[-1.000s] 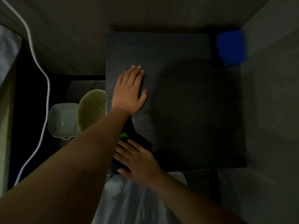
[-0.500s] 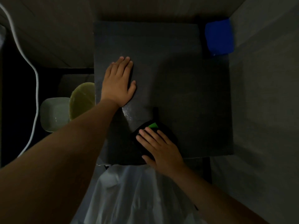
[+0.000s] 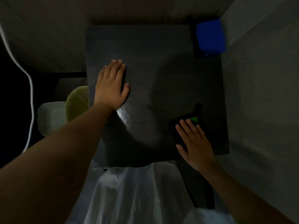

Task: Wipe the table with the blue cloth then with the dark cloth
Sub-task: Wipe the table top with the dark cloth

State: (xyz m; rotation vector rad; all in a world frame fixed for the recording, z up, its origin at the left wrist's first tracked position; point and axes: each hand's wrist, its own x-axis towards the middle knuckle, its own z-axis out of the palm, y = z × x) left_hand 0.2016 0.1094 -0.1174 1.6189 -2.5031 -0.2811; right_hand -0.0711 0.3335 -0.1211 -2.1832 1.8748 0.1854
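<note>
The dark square table [image 3: 161,65] fills the middle of the head view. A dark cloth [image 3: 176,126] with a small green tag lies near the table's front right corner, under my right hand [image 3: 194,143], whose straight fingers press flat on it. My left hand [image 3: 111,86] rests flat with straight fingers on the table's left side. The blue cloth [image 3: 210,36] sits folded at the far right corner, away from both hands. A damp sheen shows on the tabletop just below my left wrist.
Grey walls close in behind and to the right of the table. Left of the table stand a yellow-green round object [image 3: 77,102] and a pale container [image 3: 50,117]. A white cable [image 3: 30,88] hangs at the far left. White fabric [image 3: 137,196] lies below the front edge.
My right hand has slid the dark cloth from the front left corner rightward along the front edge to the front right. My left hand has stayed flat on the table.
</note>
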